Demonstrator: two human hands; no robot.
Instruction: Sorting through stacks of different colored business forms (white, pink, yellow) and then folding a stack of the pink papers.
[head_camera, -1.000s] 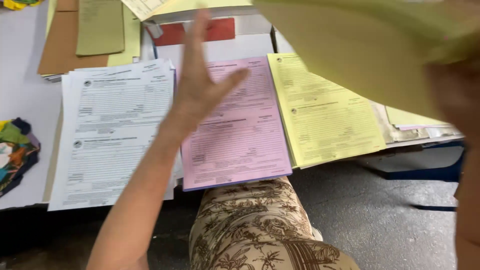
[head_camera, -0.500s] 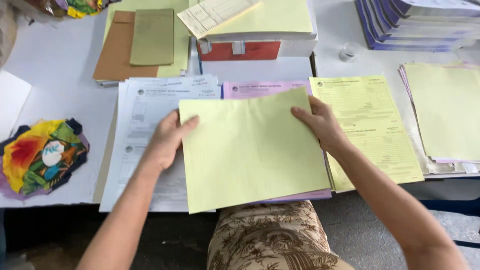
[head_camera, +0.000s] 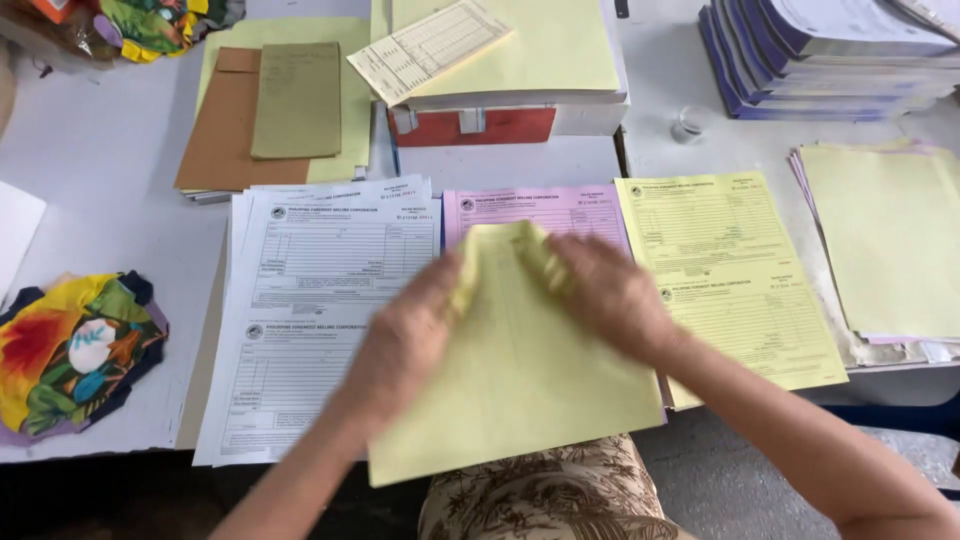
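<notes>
Both hands shifted to yellow sheet (head_camera: 520, 390) top, left hand (head_camera: 405, 345) and right hand (head_camera: 610, 295) pinching it, white table (head_camera: 110, 210).

Red box (head_camera: 470, 126) sits mid-table with a thick yellow paper stack (head_camera: 520, 50) on top – brown envelope (head_camera: 225, 135) off to its left, a stack of purple-edged pads (head_camera: 820, 60) far to its right. Small clear cup (head_camera: 688, 124) just right of the box, colourful cloth (head_camera: 75, 350) way down-left of it.
</notes>
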